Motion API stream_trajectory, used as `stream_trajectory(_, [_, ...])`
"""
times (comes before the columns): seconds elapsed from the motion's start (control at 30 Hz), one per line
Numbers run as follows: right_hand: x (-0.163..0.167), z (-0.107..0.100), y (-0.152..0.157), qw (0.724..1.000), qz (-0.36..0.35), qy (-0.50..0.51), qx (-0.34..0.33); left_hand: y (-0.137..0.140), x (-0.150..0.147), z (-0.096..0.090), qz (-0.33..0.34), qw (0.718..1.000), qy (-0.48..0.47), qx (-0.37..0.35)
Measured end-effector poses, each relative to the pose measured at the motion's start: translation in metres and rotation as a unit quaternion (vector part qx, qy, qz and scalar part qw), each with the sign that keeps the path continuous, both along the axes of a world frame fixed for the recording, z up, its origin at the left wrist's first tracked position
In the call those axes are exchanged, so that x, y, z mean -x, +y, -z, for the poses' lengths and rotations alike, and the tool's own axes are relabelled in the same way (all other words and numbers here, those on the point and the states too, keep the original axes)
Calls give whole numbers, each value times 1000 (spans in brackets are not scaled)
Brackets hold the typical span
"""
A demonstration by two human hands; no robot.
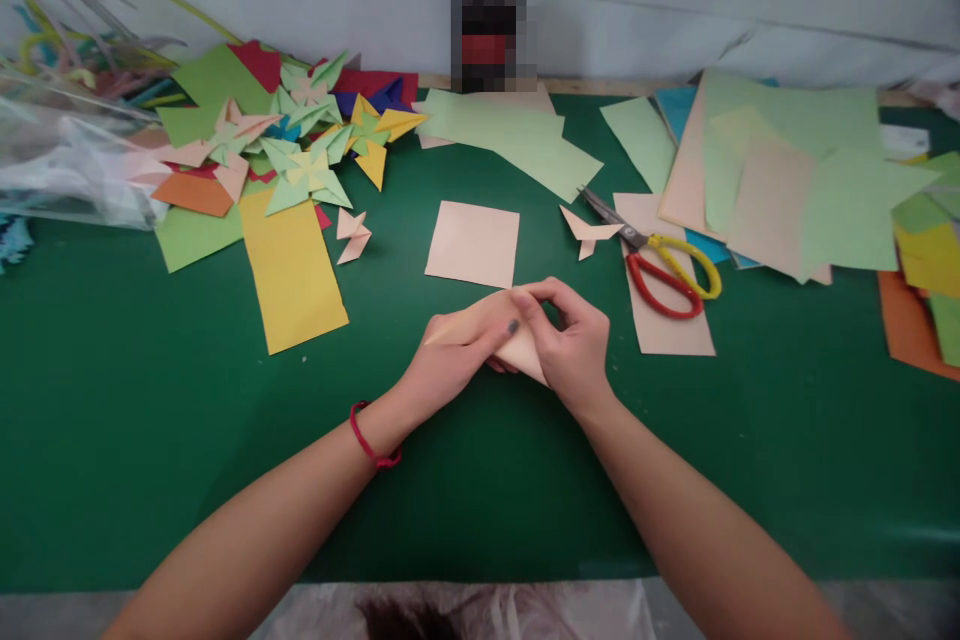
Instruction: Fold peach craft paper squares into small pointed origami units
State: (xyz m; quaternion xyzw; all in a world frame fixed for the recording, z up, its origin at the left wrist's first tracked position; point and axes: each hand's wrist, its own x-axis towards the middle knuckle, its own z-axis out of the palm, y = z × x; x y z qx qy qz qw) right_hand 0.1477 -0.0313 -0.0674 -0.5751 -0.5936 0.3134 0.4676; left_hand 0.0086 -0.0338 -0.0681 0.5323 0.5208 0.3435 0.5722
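Between my two hands is a pale pink sheet of folded paper (523,352), held just above the green table. My left hand (457,357), with a red cord bracelet at the wrist, grips it with the thumb on top. My right hand (574,340) pinches its upper right edge between thumb and fingers. Part of the paper is hidden by the hands. Just beyond them lies a flat pink paper square (474,242). Small folded pink pieces lie on either side, one folded piece (354,236) at left and another folded piece (589,232) at right.
Scissors (652,255) with red and yellow handles lie on a pink paper strip (667,335) at right. Left are a yellow sheet (296,280) and a heap of folded paper stars (307,170). Green sheets (795,140) pile up at back right. A plastic bag (67,160) sits far left.
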Motion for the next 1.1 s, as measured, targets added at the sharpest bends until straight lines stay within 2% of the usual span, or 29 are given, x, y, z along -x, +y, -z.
stream_trajectory(0.1, [1,1,0,1000,2,9,-3,0,1,0,-2,1000,14,-23])
stream_trajectory(0.23, [1,1,0,1000,12,27,1,-3,-2,2,-51,999,-2,13])
stream_trajectory(0.37, [2,2,-1,998,24,57,3,-6,-5,4,-36,998,-45,5])
stream_trajectory(0.6, [3,3,-1,997,32,75,15,-8,-5,6,-43,999,-13,20])
stream_trajectory(0.77, [1,3,0,995,33,94,21,-10,-6,8,-14,999,8,31])
stream_trajectory(0.93, [-1,4,1,993,45,106,36,-9,-8,4,29,999,-11,17])
stream_trajectory(1.1, [-3,4,3,992,51,108,41,-10,-7,1,50,997,-15,50])
